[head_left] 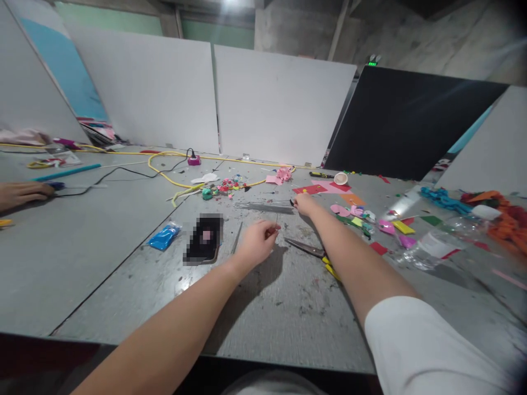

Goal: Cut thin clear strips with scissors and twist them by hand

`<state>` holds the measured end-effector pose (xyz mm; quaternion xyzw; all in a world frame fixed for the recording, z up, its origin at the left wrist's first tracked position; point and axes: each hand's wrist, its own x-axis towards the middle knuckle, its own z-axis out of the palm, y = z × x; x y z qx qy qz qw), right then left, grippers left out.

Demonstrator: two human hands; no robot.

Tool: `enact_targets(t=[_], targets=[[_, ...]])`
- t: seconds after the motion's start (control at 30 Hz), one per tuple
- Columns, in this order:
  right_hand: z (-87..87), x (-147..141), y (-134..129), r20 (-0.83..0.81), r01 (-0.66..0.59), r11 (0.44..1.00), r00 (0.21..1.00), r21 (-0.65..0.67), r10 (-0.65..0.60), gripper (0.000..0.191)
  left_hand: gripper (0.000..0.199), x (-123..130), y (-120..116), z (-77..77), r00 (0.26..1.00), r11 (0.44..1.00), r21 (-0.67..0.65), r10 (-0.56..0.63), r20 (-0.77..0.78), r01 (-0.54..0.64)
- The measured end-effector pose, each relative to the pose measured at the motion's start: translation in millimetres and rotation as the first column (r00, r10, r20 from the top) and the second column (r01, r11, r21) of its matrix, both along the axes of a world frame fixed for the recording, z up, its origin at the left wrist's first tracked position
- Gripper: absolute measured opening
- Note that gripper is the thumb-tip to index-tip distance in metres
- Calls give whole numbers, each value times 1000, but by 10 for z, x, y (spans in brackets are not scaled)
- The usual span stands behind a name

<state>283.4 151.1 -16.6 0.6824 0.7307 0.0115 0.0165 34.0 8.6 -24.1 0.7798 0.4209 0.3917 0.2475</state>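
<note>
At the left edge of the frame, another person's hand (27,196) lies on the grey table (115,258), just below a blue stick (68,172). Left of centre sits a shiny blue packet (163,237), and to its right a dark phone (205,240), partly pixelated. A slim metal tool (237,238) lies between the phone and the left hand (258,241). That hand is near the centre, its fingers curled and fingertips drawn together; whether they pinch anything is too small to tell. Just above it in the frame, a bundle of thin metal rods (267,208) lies flat on the table. The right hand (303,204) is at the bundle's right end, fingers bunched beside a small black piece (292,203); I cannot tell if they grip it. Below this hand, open-bladed scissors (307,248) with yellow handles lie partly behind the right forearm. Right of the forearm are coloured scraps (340,210), then a clear plastic bottle (432,249) on its side. An orange heap (508,219) fills the right edge.
</note>
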Motion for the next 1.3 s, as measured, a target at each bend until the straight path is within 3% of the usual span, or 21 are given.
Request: enact_targets(t=[0.27,0.7,0.8,0.9,1.0,1.1,1.17,1.3], targets=[[-42,-19,-51,-46,-27,999,999,33,28,26,20,-3,4,-8,1000,1000,9,-4,-1,4],[-96,101,-279,-254,185,957,959,224,-125,24,21,-13,18,-8,1000,1000,0,-9,13,9],[-24,108,-369,-439,336,896,879,292,-187,23,21,-20,29,-2,1000,1000,-9,-11,0,11],[71,3,-526,-694,415,879,704,234,-148,19,21,-23,49,1,1000,1000,-14,-1,-7,1],[96,-262,-802,-849,278,948,528,155,-16,12,21,-30,63,7,1000,1000,-22,8,14,-7],[18,-601,-1132,-923,74,997,385,17,-13,5,22,-49,53,29,999,1000,-20,6,52,-4],[-61,-786,-1305,-931,-3,998,362,-57,-52,8,22,-68,39,55,999,1000,-13,-6,52,7],[-185,-937,-1445,-885,-73,996,459,43,72,11,19,-107,30,94,999,1000,-15,-6,35,6]])
